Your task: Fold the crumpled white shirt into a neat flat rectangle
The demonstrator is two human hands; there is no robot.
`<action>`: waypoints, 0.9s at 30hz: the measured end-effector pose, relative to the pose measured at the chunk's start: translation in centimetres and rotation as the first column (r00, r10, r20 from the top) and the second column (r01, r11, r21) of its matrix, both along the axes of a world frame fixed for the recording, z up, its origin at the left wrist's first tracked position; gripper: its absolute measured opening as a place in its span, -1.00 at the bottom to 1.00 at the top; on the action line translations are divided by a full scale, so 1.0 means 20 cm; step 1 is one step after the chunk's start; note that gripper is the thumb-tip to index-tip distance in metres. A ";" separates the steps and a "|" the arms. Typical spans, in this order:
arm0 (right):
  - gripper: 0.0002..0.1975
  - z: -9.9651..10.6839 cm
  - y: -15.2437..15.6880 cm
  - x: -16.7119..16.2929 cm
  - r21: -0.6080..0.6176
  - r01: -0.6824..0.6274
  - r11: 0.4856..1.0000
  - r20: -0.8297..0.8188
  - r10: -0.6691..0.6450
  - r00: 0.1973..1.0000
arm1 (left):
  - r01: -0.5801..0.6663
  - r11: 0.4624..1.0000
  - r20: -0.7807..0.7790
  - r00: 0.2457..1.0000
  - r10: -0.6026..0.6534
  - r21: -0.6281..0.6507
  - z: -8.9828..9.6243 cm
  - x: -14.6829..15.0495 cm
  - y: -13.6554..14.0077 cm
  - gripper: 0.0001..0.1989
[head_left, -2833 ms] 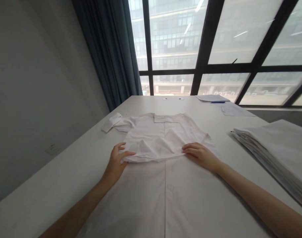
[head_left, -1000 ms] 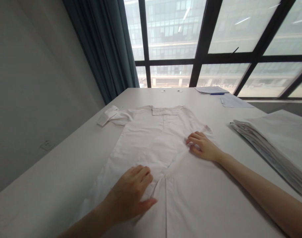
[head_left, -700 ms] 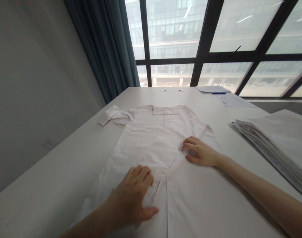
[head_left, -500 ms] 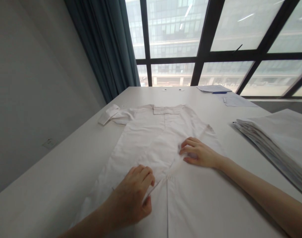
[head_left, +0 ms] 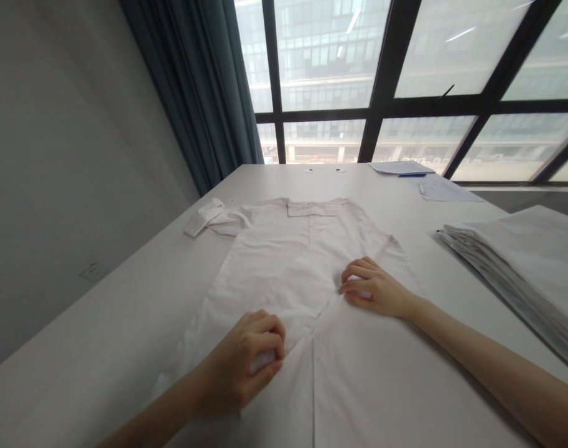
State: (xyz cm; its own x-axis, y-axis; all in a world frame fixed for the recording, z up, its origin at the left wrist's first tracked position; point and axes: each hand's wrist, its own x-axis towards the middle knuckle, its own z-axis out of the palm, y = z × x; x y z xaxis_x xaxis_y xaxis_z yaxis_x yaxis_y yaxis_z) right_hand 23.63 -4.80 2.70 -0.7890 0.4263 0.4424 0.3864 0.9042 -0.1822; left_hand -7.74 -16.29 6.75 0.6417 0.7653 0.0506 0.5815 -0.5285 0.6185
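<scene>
A white long garment (head_left: 274,267), which looks like a lab coat or long shirt, lies spread on the white table, collar end away from me. One sleeve (head_left: 206,216) is bent out at the far left. My left hand (head_left: 249,361) pinches the cloth near the front, thumb against fingers. Further out and to the right, my right hand (head_left: 370,287) pinches the same cloth. Between both hands a slanting fold runs across the garment, with a vertical seam below it.
A thick stack of folded white cloth or sheets (head_left: 526,249) lies at the right. Papers (head_left: 400,167) and a blue pen (head_left: 412,175) are at the far right of the table (head_left: 274,177). Beyond stand a dark curtain (head_left: 204,93) and windows.
My left hand has shifted slightly left, and its thumb and fingers have closed on the cloth. My right hand's fingers have drawn together on the fold. The slanting fold looks straighter.
</scene>
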 end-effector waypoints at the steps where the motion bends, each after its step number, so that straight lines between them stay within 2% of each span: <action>1: -0.86 0.00 0.00 0.00 -0.030 -0.008 1.000 -0.003 0.008 1.000 | 0.020 1.000 0.004 1.000 -0.020 -0.018 0.00 0.00 0.01 -0.87; 3: -0.83 0.01 0.00 0.00 -0.085 0.003 0.996 -0.005 -0.003 1.000 | -0.012 1.000 0.003 1.000 0.013 -0.022 -0.03 -0.02 0.03 -0.81; 5: -0.77 0.00 0.01 0.01 -0.113 0.059 0.992 -0.005 -0.060 0.998 | -0.150 0.985 -0.031 0.988 0.153 0.083 -0.06 -0.04 0.06 -0.79; 8: -0.74 -0.03 0.04 0.03 -0.108 0.197 0.975 -0.009 -0.199 0.980 | -0.342 0.872 -0.136 0.902 0.409 0.350 -0.13 -0.10 0.11 -0.86; 9: -0.75 -0.04 0.05 0.04 -0.103 0.242 0.965 -0.011 -0.244 0.970 | -0.365 0.837 -0.176 0.868 0.464 0.407 -0.15 -0.12 0.12 -0.85; 11: -0.77 -0.06 0.07 0.06 -0.096 0.327 0.940 -0.009 -0.330 0.944 | -0.383 0.806 -0.243 0.816 0.524 0.450 -0.18 -0.16 0.14 -0.85; 14: -0.76 -0.09 0.09 0.07 -0.090 0.414 0.906 0.013 -0.415 0.910 | -0.364 0.830 -0.312 0.801 0.511 0.424 -0.19 -0.17 0.15 -0.85; 17: -0.71 -0.10 0.09 0.07 -0.084 0.466 0.881 0.054 -0.463 0.885 | -0.342 0.866 -0.386 0.791 0.475 0.364 -0.15 -0.14 0.15 -0.81; 19: -0.66 -0.12 0.09 0.08 -0.079 0.505 0.860 0.081 -0.499 0.863 | -0.390 0.874 -0.473 0.736 0.484 0.289 -0.10 -0.12 0.14 -0.77; 21: -0.60 -0.14 0.10 0.09 -0.073 0.550 0.832 0.101 -0.542 0.834 | -0.454 0.861 -0.571 0.653 0.497 0.230 -0.05 -0.11 0.13 -0.74; 24: -0.54 -0.17 0.13 0.14 -0.061 0.610 0.790 0.115 -0.601 0.791 | -0.451 0.855 -0.648 0.577 0.497 0.254 0.00 -0.10 0.11 -0.74; 27: -0.53 -0.20 0.15 0.17 -0.047 0.647 0.761 0.106 -0.640 0.761 | -0.381 0.870 -0.635 0.597 0.490 0.313 -0.01 -0.12 0.10 -0.77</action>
